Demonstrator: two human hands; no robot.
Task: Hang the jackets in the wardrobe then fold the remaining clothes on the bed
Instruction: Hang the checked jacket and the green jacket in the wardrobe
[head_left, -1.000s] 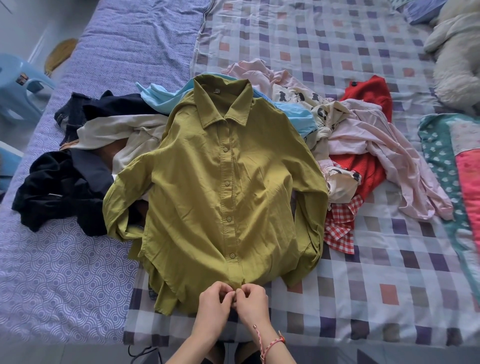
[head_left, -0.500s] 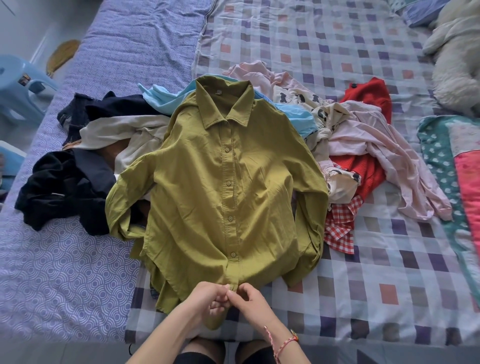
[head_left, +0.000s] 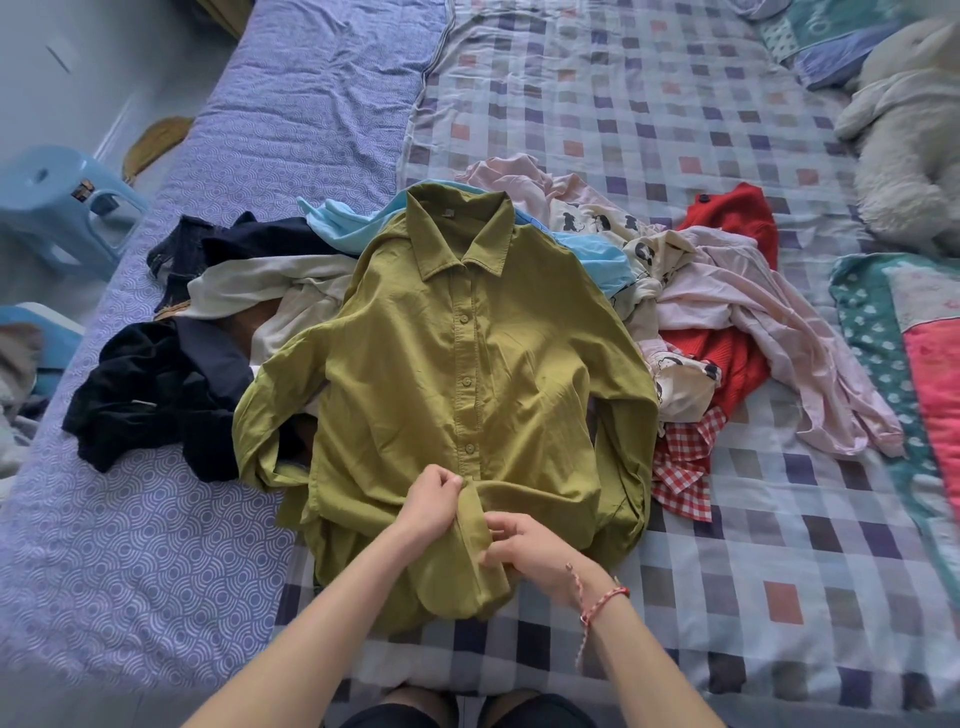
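- The green shirt (head_left: 441, 374) lies flat on the bed (head_left: 779, 545), front up, with its collar away from the person.
- The left hand (head_left: 431, 501) pinches the shirt's button strip near the bottom.
- The right hand (head_left: 524, 545) grips the same strip a bit lower.
- Black clothes (head_left: 150, 384) lie left of the shirt; a red top (head_left: 737, 228) and pink clothes (head_left: 727, 291) lie right of it.

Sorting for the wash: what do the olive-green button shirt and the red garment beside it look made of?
Olive-green button shirt: thin woven cloth, probably cotton or a linen blend, matte, with fine creases. Red garment: looks knitted, thicker and softer, with a faintly textured surface; the fibre cannot be told.
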